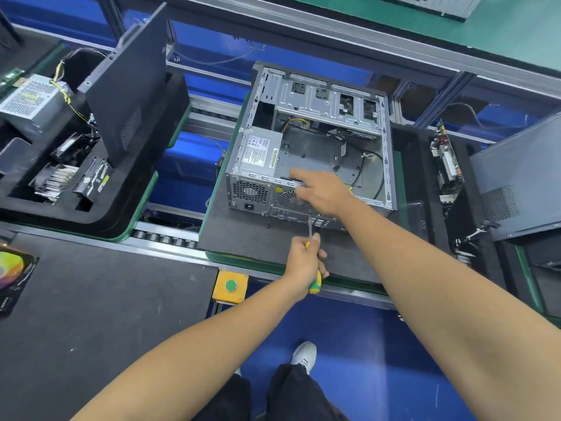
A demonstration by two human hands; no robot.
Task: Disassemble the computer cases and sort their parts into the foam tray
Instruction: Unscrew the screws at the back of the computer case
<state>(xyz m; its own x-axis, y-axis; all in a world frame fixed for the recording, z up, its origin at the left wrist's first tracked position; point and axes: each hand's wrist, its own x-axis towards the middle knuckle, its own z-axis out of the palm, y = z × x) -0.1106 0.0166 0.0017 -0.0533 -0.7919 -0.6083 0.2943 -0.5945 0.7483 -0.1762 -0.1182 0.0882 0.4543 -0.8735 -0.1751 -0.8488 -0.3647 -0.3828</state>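
Left hand (304, 262), nearest item: fingers curled round the yellow-green screwdriver (314, 276), its shaft pointing up at the rear panel of the computer case (309, 141). Right hand (323, 191): rested on the case's rear top edge, fingers bent over the rim; whether they gripped it could not be told. Case: lay open on a dark mat on the bench (249, 235). Foam tray (100, 208): left of the case, holding removed parts.

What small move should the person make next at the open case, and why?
Probably turn the screwdriver to back out a rear-panel screw. The left hand grips its yellow-green handle, with the tip against the back of the case below the fan grille. The right hand rests on the rear rim, steadying it. The power supply is not yet removed.
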